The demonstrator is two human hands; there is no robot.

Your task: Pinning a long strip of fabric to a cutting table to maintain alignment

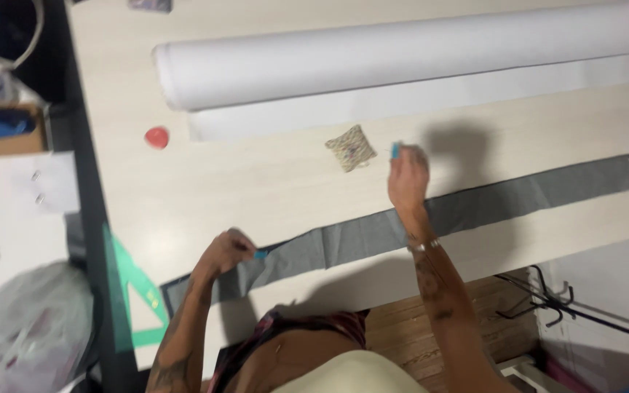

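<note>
We see the left hand (226,252) resting on the near end of a long grey fabric strip (475,204), its fingers pinched together on a small blue-headed item (260,254), probably a pin, though the blur keeps us from being sure. The strip lies flat along the pale table (256,189), running diagonally from the lower left towards the right. The right hand (408,175) hovers just above the strip's middle, fingers closed on another small blue piece (396,150). Just beside that hand sits a patterned pincushion (351,147). Further left lies a small red disc (157,137). A white fabric roll (402,58) stretches across the table's far side.
</note>
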